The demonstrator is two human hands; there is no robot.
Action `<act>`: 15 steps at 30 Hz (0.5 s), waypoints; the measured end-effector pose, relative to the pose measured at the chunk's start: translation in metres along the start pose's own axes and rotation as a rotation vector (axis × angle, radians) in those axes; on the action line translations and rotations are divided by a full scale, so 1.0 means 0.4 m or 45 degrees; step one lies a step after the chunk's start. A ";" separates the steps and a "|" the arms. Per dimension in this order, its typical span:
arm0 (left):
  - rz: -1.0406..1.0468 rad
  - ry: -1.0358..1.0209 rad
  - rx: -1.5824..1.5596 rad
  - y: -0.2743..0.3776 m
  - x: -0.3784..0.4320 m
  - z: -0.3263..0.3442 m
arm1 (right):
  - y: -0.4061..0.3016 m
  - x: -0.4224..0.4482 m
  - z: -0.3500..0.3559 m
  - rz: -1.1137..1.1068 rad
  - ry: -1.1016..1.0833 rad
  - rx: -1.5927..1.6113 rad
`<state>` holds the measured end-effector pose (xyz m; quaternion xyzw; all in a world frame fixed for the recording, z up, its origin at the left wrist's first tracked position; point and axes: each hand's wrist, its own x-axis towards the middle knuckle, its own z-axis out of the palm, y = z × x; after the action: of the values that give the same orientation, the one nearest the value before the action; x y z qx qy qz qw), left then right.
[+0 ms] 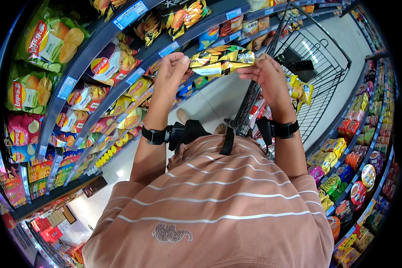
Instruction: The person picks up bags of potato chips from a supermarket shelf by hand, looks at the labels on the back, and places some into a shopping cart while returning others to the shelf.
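Observation:
A black and yellow snack bag [222,62] is stretched sideways between my hands, in front of the shelf. My left hand [175,67] pinches its left end between thumb and fingers. At the right end, my right hand [264,71] grips the bag by its edge. Beyond my right hand stands a black wire shopping cart [321,97]. Inside the cart lie a yellow snack bag [299,90] and a dark phone-like object [303,65]. Some red and white packages [257,110] in the cart are partly hidden by my right arm.
On the left, a shelf unit [154,62] carries bags of Lay's chips [47,43] and other snacks. Cup noodles [357,194] and packaged foods line the shelf [341,160] on the right. Tiled floor [217,97] shows between the left shelf and the cart.

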<state>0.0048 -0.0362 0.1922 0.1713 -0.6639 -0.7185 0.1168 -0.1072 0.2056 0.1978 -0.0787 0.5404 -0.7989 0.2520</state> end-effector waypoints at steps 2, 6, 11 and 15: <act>-0.024 -0.070 0.136 0.018 -0.009 -0.004 | -0.004 0.000 -0.006 -0.034 -0.047 -0.085; -0.178 -0.193 0.268 0.023 0.010 0.004 | 0.003 0.007 -0.010 -0.258 -0.095 -0.461; -0.429 -0.533 0.212 -0.057 0.033 0.009 | -0.004 0.005 0.055 -0.623 -0.193 -1.147; -0.577 -0.639 -0.342 -0.096 0.036 0.040 | 0.014 -0.006 0.142 -0.983 -0.324 -1.450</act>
<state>-0.0126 -0.0239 0.1536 0.1157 -0.5167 -0.8266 -0.1904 -0.0808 0.1582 0.2160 -0.4780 0.7747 -0.4082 -0.0690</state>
